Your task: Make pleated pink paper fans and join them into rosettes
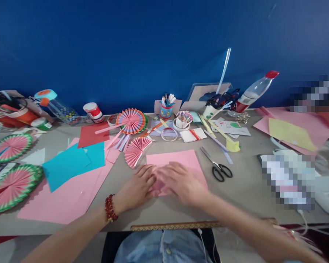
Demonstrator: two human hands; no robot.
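Observation:
A pink sheet of paper (170,157) lies on the table in front of me. My left hand (141,184) is at its left edge, fingers bent over it and seeming to grip it; the thumb side is partly hidden. Across the middle of the sheet rests my right hand (182,182), slightly blurred, its fingers stretched out and lying on the paper. The fingertips of both hands nearly meet. Black-handled scissors (218,170) lie just right of the sheet, blades partly apart. Behind my left hand is a small pleated pink paper fan (137,150).
Blue paper (71,164) lies over larger pink sheets (63,204) at left, near green-edged fans (15,186). Along the wall stand a pen cup (166,109), a white cup (210,109) and a leaning bottle (253,93). A phone (286,182) is at right. A patterned strip (175,226) runs along the front edge.

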